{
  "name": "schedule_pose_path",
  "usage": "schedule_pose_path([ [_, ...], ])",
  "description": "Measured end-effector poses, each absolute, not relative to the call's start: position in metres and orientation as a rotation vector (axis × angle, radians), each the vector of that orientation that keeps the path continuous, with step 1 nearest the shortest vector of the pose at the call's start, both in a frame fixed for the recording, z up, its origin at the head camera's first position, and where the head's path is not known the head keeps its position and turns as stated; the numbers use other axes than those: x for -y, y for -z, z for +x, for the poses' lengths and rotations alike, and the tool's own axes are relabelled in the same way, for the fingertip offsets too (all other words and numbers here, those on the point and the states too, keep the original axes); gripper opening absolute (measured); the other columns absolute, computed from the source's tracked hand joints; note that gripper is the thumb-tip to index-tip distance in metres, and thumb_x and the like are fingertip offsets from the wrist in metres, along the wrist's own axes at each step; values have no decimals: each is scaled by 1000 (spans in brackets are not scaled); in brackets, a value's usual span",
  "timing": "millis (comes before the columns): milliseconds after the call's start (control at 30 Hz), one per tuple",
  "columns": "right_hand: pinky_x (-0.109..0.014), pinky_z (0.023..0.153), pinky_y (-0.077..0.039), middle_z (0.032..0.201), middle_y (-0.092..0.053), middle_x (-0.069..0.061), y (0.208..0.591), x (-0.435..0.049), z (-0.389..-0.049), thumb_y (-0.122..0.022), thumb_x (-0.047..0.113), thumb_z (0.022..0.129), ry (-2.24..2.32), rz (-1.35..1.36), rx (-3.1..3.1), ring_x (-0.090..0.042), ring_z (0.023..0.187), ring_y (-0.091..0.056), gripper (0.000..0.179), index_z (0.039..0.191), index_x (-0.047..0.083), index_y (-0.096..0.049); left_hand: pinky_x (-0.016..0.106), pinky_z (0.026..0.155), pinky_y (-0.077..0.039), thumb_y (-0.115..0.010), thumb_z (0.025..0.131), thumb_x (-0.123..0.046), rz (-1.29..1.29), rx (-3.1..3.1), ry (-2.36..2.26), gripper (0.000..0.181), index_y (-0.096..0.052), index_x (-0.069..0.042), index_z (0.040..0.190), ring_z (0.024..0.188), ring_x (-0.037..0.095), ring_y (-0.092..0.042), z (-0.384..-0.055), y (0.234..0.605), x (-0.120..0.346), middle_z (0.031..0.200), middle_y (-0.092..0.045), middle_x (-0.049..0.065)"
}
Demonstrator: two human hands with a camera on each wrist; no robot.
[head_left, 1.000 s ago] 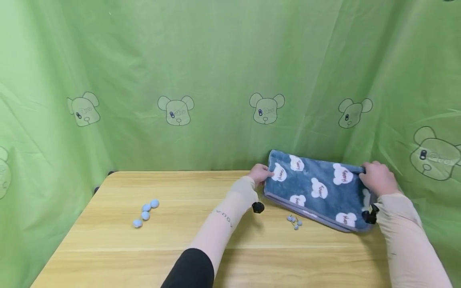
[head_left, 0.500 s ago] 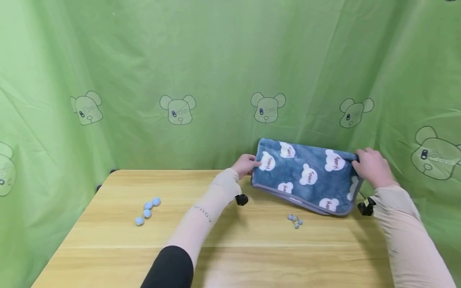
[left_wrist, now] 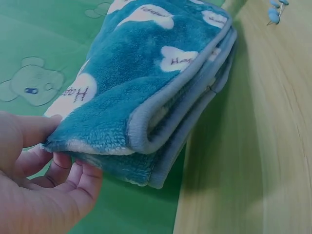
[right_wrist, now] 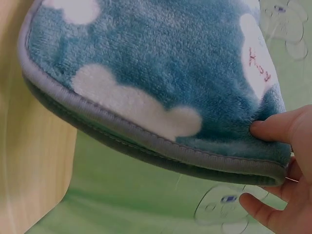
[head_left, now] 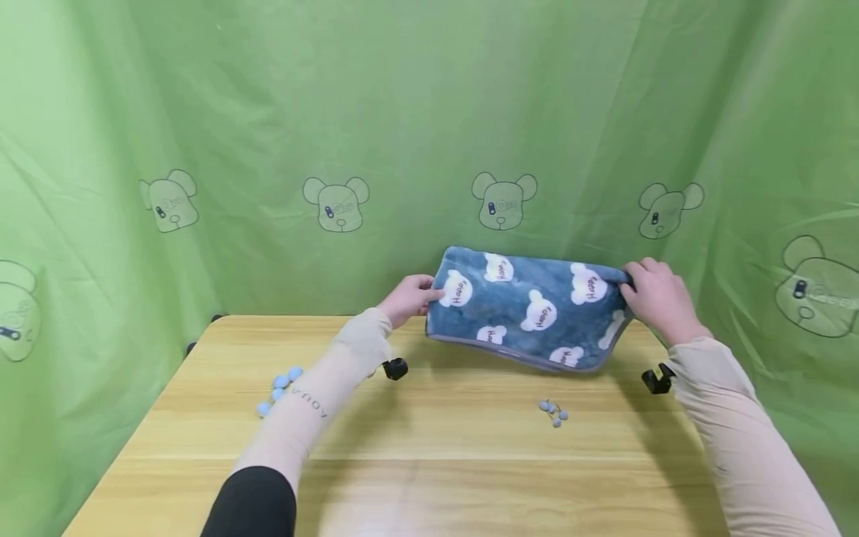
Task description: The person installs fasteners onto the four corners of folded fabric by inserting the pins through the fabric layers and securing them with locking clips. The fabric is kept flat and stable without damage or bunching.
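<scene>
Seen from where I stand, with twelve at the curtain and six at the person's side, a folded blue plush cloth (head_left: 510,298) is suspended above the table (head_left: 403,481) towards one o'clock, its lower edge off the surface. The left hand (head_left: 408,300) pinches its nine o'clock end, thumb on top and fingers curled beneath, the gap narrow with fabric between. The right hand (head_left: 661,298) grips the two o'clock corner, thumb on the front, other fingers behind. Both arms reach forward, the left aslant towards one o'clock, the right towards eleven. The cloth bears white bear-head patches (head_left: 538,312) lettered "Happy"; its grey binding (left_wrist: 138,129) shows stacked layers at the left end, and its lower edge sags slightly. On the table, a cluster of small blue-headed pieces (head_left: 556,422) lies at three o'clock; larger pale-blue balls (head_left: 295,374) sit near ten, partly behind the left sleeve (head_left: 329,380). A green curtain (head_left: 403,112) with bear-head outlines hangs at twelve.
</scene>
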State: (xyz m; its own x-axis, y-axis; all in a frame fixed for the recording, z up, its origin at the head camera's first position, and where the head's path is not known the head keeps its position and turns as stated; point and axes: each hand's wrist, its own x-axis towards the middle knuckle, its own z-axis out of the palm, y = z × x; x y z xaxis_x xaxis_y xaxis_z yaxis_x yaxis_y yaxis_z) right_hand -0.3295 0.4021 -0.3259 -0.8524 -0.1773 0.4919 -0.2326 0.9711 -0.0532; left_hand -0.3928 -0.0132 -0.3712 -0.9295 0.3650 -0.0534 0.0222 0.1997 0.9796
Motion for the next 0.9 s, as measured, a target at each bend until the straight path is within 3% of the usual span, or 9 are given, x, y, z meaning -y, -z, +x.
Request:
schedule_pose_path([
  [467,-62,78,-43,103,-60,-25,318,-344,-324,-63,8,89,-158,462,2522,-44,96,-53,24,109,-4,-62,32,88,-54,-57,97,-11,414,-2245,-1832,36,-53,3,130,89,11,-62,-358,359,88,113,-62,13],
  [900,-55,78,-47,99,-64,-17,322,-308,-298,-66,8,88,-176,675,2522,-36,94,-58,21,106,-2,-65,26,84,-52,-57,97,-15,356,-2265,-1808,39,-50,4,129,92,10,-58,-304,372,141,108,-61,5],
])
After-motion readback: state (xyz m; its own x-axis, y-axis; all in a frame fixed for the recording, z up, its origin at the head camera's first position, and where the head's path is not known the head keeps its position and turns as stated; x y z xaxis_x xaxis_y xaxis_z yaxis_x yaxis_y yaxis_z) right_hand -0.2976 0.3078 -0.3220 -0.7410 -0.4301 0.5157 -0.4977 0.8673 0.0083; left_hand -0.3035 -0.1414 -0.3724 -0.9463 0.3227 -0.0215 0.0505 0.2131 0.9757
